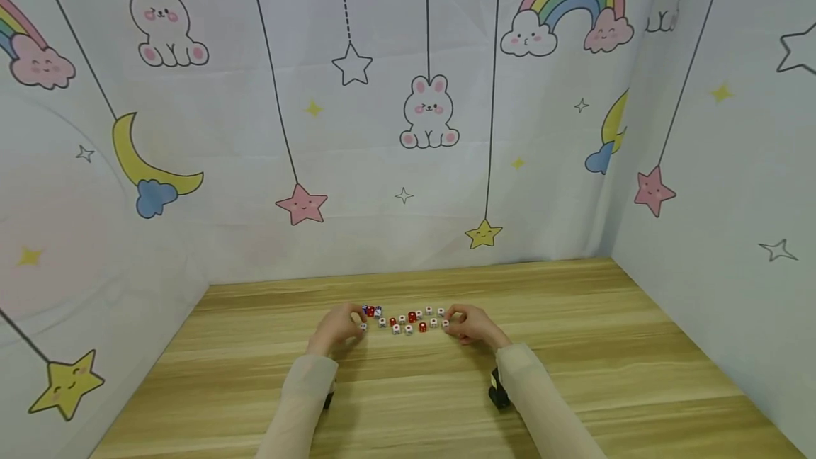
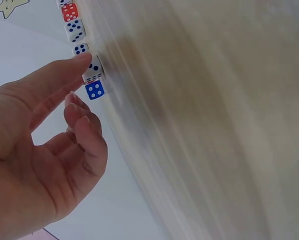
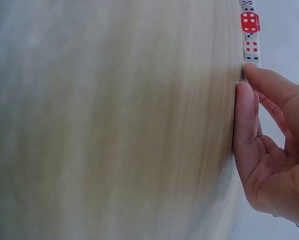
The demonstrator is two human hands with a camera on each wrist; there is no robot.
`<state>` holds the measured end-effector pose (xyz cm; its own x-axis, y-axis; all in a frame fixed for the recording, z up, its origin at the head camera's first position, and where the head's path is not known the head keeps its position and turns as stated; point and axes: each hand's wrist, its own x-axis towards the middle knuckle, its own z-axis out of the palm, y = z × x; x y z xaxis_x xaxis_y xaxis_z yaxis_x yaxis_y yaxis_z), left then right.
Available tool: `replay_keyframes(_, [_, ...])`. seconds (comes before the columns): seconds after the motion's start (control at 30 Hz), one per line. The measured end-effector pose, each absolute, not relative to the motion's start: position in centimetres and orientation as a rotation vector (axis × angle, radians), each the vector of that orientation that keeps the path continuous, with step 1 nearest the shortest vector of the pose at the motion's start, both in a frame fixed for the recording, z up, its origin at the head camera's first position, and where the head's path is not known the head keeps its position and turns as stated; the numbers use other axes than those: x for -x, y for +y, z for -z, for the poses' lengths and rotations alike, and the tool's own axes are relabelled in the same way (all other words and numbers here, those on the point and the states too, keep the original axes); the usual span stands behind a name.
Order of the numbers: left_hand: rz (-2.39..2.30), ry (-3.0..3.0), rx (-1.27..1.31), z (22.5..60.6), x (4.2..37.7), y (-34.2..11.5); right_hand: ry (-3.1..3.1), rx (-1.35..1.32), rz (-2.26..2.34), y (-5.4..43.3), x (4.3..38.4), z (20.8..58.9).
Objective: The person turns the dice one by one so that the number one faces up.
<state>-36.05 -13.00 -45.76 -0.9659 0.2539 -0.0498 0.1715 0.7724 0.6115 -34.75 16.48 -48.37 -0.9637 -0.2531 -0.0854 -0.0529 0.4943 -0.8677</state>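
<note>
Left of a loose group of small dice, my left hand [image 1: 338, 326] pinches at a white die [image 1: 363, 327]. In the left wrist view its thumb tip overlaps that die's edge; the far side is hidden. A blue die [image 2: 94, 90] lies just beyond, near the loosely bent fingers. At the group's right end my right hand [image 1: 473, 324] has thumb and fingertips at another white die [image 1: 445, 324], partly covered in the right wrist view. Between the hands lie several white dice [image 1: 409, 329] and red dice [image 1: 423, 327], irregularly spaced.
The dice rest on a wood-grain table [image 1: 408, 388]. Behind and beside it hang pale cloth walls [image 1: 382, 246] printed with rabbits, stars and rainbows. A small black device [image 1: 499, 389] sits at the right wrist.
</note>
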Motion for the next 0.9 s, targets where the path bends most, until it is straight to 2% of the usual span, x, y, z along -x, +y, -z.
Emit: replay_keyframes(0.9, [-0.884, 2.883, -0.424, 45.8, 36.21, -12.67, 2.545, 0.257, 1.468, 16.45, 34.88, 48.38])
